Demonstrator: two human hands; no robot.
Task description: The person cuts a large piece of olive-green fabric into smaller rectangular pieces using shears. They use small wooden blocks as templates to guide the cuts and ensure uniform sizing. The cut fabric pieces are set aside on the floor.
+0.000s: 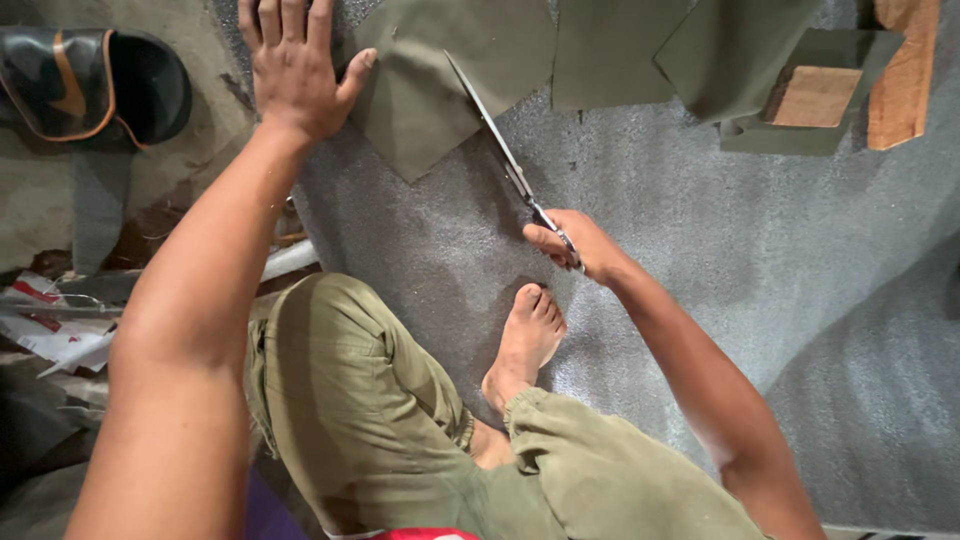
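Fabric [440, 90]: olive piece, flat on grey mat [700, 260], one corner pointing toward bare foot [525, 340].
Left hand [295, 65]: unclenched, palm pressed on fabric's edge, pinning it flat for the blades.
Right hand [580, 245]: clenched around scissors [500, 150], long blades laid across the fabric.
Surroundings: more olive pieces [620, 50], wooden blocks [815, 95] beyond; cap [95, 80] aside at left.

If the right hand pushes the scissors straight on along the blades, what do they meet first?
The right hand aims the scissors up and to the left. Their tip already lies over the olive fabric piece that the left hand presses flat, so likely that fabric first, though the blade's height is unclear.
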